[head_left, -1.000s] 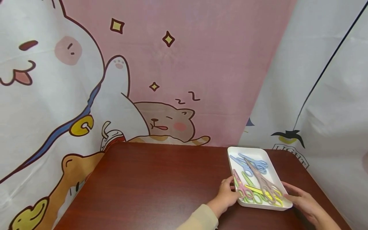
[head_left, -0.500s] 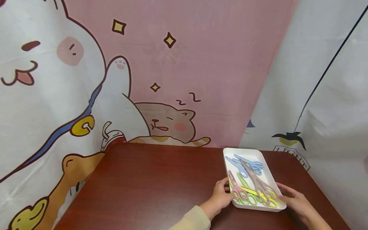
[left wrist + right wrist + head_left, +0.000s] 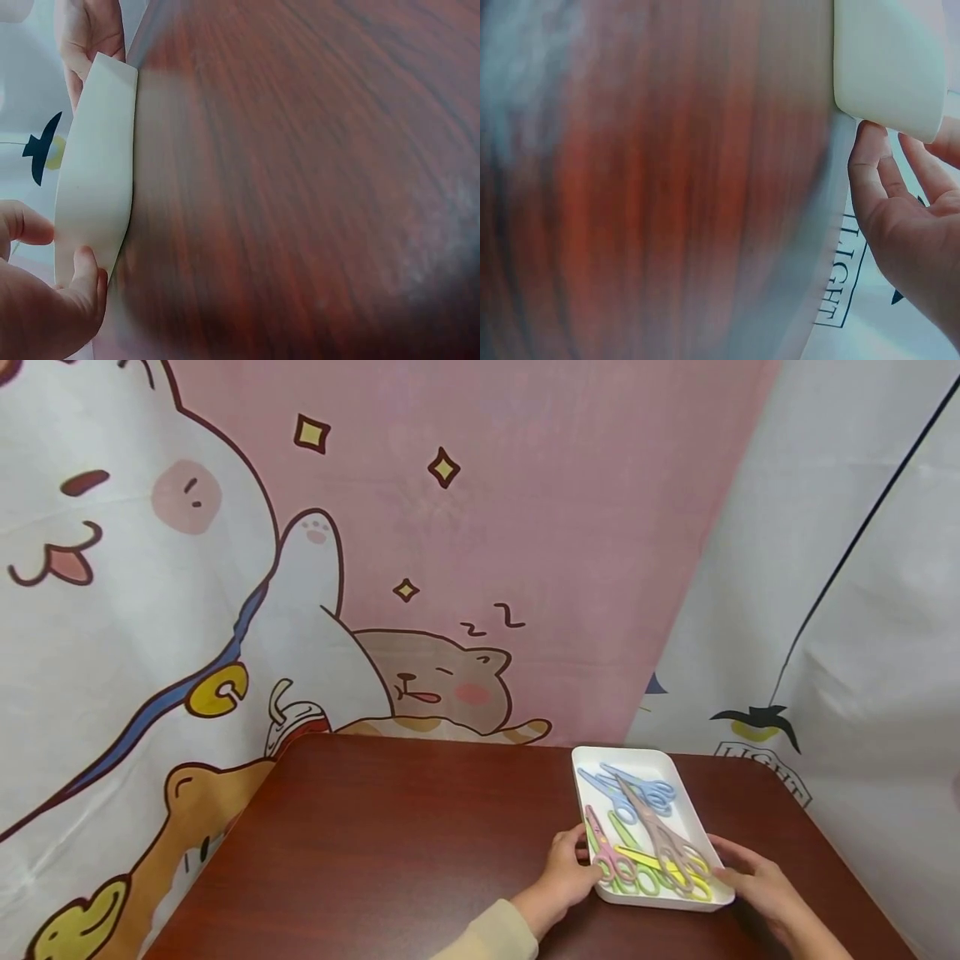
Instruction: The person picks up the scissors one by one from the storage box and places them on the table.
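Tray (image 3: 684, 822) of scissors (image 3: 657, 833) is lying at four o'clock in the head view, left hand (image 3: 565, 874) gripping its eight o'clock side, right hand (image 3: 753, 877) its four o'clock side. Wrist views are showing only pale outer walls, which are hiding the scissors. Brown table (image 3: 405, 827) is stretching toward nine o'clock; cartoon backdrop (image 3: 570, 527) is rising at twelve.
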`<action>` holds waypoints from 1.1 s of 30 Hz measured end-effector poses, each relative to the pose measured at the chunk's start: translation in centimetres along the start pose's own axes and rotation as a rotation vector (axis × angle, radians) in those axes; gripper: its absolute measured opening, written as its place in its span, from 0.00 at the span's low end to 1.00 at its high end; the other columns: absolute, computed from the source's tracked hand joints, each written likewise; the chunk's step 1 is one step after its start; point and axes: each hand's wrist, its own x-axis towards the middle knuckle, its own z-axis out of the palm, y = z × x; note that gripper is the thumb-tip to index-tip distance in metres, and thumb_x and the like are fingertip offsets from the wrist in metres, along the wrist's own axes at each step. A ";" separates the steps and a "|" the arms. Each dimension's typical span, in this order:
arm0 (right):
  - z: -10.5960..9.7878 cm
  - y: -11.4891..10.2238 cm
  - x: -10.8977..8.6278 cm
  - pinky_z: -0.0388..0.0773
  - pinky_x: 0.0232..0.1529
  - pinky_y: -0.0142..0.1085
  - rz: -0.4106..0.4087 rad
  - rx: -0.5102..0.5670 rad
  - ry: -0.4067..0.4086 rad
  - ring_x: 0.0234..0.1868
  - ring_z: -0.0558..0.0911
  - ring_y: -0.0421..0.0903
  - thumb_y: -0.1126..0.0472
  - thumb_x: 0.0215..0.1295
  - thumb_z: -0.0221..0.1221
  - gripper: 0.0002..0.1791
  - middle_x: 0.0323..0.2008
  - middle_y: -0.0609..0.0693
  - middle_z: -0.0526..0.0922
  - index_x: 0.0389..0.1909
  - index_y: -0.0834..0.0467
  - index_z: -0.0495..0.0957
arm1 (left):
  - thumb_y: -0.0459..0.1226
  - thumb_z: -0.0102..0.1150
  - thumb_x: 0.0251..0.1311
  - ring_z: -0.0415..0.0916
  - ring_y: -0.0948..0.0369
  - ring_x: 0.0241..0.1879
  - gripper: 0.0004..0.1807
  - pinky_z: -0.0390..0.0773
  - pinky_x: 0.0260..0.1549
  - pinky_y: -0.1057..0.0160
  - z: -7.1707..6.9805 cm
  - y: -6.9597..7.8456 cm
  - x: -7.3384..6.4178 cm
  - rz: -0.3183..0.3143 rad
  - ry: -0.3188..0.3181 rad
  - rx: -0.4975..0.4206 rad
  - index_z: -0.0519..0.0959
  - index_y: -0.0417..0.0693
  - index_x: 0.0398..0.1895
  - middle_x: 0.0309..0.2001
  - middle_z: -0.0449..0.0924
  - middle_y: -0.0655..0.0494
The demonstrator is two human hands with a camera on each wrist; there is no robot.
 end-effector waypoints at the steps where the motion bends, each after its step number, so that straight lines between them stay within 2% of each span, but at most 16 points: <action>1: 0.1 -0.1 0.0 0.70 0.51 0.57 -0.006 0.000 0.001 0.54 0.70 0.59 0.51 0.63 0.59 0.41 0.67 0.73 0.55 0.71 0.63 0.54 | 0.21 0.61 0.37 0.75 0.60 0.40 0.37 0.73 0.32 0.74 -0.1 0.0 0.0 0.001 -0.001 -0.001 0.71 0.36 0.60 0.47 0.70 0.51; 6: 0.6 -0.5 0.0 0.72 0.48 0.50 -0.018 -0.005 0.011 0.51 0.74 0.54 0.52 0.62 0.59 0.40 0.66 0.73 0.58 0.70 0.64 0.55 | 0.21 0.60 0.37 0.74 0.61 0.40 0.37 0.74 0.32 0.74 -0.7 -0.1 0.0 0.002 -0.003 0.009 0.71 0.36 0.60 0.48 0.70 0.51; 12: 1.4 -1.0 0.0 0.68 0.53 0.60 -0.042 -0.004 0.001 0.56 0.70 0.61 0.52 0.64 0.58 0.39 0.66 0.73 0.57 0.70 0.64 0.55 | 0.21 0.59 0.36 0.74 0.61 0.40 0.39 0.73 0.31 0.73 -1.7 -0.4 0.0 0.011 0.005 0.036 0.69 0.35 0.61 0.50 0.70 0.49; 15: 1.9 -1.2 0.1 0.66 0.55 0.62 -0.047 -0.008 0.004 0.58 0.68 0.62 0.52 0.64 0.58 0.39 0.67 0.72 0.56 0.71 0.63 0.55 | 0.21 0.60 0.37 0.74 0.59 0.41 0.39 0.73 0.32 0.73 -2.3 -0.7 0.1 0.018 -0.003 0.044 0.69 0.35 0.62 0.51 0.69 0.49; 22: 2.7 -1.9 0.0 0.72 0.51 0.51 -0.091 -0.031 0.016 0.55 0.73 0.57 0.56 0.64 0.57 0.36 0.65 0.72 0.61 0.70 0.65 0.57 | 0.21 0.59 0.37 0.75 0.59 0.41 0.38 0.74 0.28 0.72 -3.5 -0.8 0.1 0.021 -0.010 0.069 0.69 0.35 0.62 0.52 0.69 0.47; 27: 3.3 -2.3 -0.3 0.74 0.48 0.45 -0.110 -0.027 0.026 0.53 0.75 0.54 0.59 0.64 0.57 0.35 0.64 0.71 0.63 0.69 0.65 0.58 | 0.21 0.58 0.37 0.75 0.58 0.41 0.39 0.75 0.29 0.72 -4.1 -0.8 0.1 0.025 -0.009 0.068 0.68 0.33 0.62 0.51 0.69 0.47; 33: 4.1 -2.7 -0.3 0.75 0.46 0.40 -0.137 -0.021 0.034 0.51 0.76 0.49 0.60 0.63 0.57 0.34 0.64 0.70 0.65 0.68 0.65 0.59 | 0.22 0.59 0.37 0.76 0.57 0.41 0.37 0.76 0.30 0.71 -5.0 -1.0 0.2 0.061 -0.003 0.111 0.70 0.33 0.61 0.48 0.70 0.47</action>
